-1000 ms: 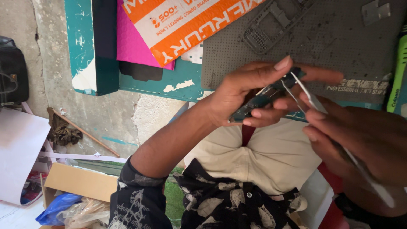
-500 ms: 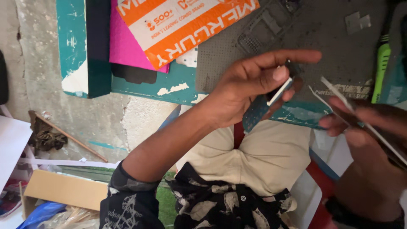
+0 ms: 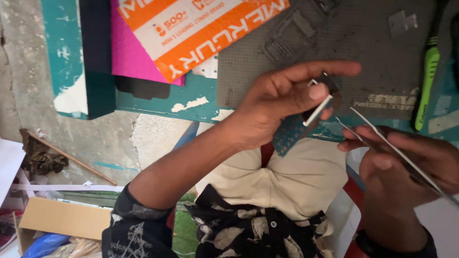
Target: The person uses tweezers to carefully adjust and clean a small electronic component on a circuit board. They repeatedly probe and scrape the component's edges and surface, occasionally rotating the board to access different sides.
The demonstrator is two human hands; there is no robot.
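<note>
Between left hand [image 3: 277,102] thumb and forefinger sits a small white metal strip [image 3: 318,110]; just beside that grip, right hand [image 3: 401,162] pinches tweezers [image 3: 382,138], tips apart from it.

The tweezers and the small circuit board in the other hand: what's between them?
Nothing. In the head view, the tweezers tips stop short of the circuit board; only the beige trousers show behind.
</note>
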